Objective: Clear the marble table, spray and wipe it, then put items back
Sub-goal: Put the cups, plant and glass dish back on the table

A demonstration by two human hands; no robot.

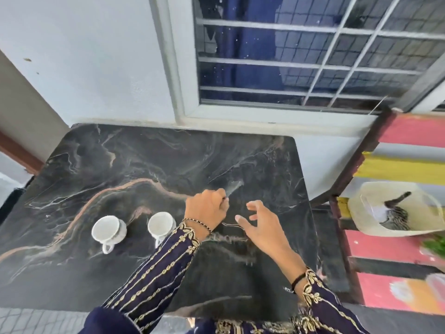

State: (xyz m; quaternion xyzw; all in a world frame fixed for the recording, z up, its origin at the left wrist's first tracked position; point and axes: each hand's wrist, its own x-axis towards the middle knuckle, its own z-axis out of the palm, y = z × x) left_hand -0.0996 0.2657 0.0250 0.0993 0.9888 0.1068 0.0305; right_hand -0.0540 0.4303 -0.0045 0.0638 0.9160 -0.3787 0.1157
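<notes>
The black marble table (120,160) stands against the wall under a window. Two white cups (109,231) (160,225) rest on its left front part, handles toward me. My left hand (207,209) is closed over the table's middle and pinches a thin silvery object (234,188), too blurred to tell what it is. My right hand (261,226) hovers just right of it with fingers spread and holds nothing. A thin pale line (232,224) lies on the marble between the hands; I cannot tell what it is.
Right of the table stands a striped pink and yellow bench (397,169). On it sits a cream plastic tub (370,208) with a dark brush (395,213) inside. Something green (435,247) shows at the right edge. A barred window (301,59) is behind.
</notes>
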